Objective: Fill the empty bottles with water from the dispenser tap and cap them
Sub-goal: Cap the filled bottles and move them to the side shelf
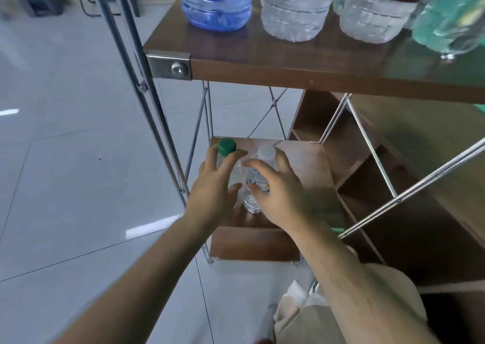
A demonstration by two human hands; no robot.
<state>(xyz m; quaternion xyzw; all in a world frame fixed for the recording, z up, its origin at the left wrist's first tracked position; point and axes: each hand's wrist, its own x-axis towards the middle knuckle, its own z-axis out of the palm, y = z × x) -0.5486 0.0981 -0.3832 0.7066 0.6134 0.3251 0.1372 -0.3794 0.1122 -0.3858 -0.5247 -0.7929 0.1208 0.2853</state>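
Lower shelf [307,165], frame centre: two upright bottles side by side. Left hand [215,186], fingers apart, brackets the green-capped bottle [227,146]. Right hand [278,194] curves round the white-capped bottle [252,202]; whether clamped cannot be told. Each bottle's long axis is vertical, just ahead of its grip.
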